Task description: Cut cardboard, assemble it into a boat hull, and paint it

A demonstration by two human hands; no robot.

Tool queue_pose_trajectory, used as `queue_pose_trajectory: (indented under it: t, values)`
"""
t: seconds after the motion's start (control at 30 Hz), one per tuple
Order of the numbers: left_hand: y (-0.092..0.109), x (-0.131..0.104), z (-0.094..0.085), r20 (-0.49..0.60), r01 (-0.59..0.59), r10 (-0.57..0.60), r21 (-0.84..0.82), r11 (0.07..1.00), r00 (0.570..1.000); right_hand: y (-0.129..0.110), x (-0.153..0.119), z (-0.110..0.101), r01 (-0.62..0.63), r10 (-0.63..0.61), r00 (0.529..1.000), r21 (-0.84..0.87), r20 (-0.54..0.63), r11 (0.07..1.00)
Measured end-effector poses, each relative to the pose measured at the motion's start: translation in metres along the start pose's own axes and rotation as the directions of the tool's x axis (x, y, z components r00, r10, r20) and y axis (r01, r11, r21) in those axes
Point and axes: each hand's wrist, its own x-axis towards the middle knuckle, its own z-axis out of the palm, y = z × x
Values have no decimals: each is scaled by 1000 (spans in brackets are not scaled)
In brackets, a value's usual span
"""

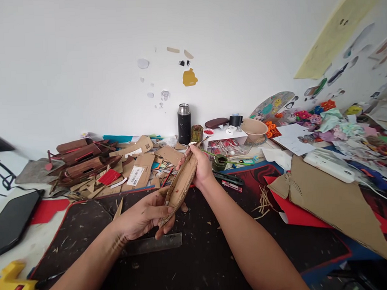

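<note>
A long, narrow cardboard boat shape [181,184] with raised sides is tilted above the dark mat, its hollow side facing me. My left hand [151,213] grips its near end, with the thumb on the rim and fingers beneath. At the far end my right hand [201,165] closes round the other tip, its fingers partly hidden behind the cardboard. A thin dark stick, perhaps a brush [202,141], pokes out beyond my right hand; what holds it is hidden. Under my left hand a clear ruler [156,244] lies on the mat.
Brown model boats [85,160] and cardboard scraps [140,173] are piled at the back left. A black flask [184,126], a green jar [219,162] and a bowl [254,129] stand behind. Large cardboard [330,194] lies right; a yellow glue gun [13,283] is at lower left.
</note>
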Motion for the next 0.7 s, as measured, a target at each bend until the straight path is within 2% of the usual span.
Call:
queue_pose_trajectory:
  t: [0.2, 0.3, 0.4, 0.53, 0.7]
  values:
    - [-1, -3, -3, 42, -7, 7, 15, 1000, 999, -1, -2, 1, -40, 39, 999, 16, 18, 999]
    - [0, -2, -1, 51, -52, 54, -46, 998, 997, -1, -5, 4, -104, 104, 993, 1, 64, 995]
    - [1, 1, 4, 45, -4, 9, -115, 993, 999, 4, -11, 9, -155, 159, 982, -43, 105, 987]
    - [-1, 6, 9, -63, 15, -27, -185, 983, 998, 15, -18, 15, -177, 186, 975, -83, 125, 981]
    - [-5, 7, 10, -178, 7, -44, -205, 979, 983, 22, -20, 15, -133, 157, 971, -138, 180, 981]
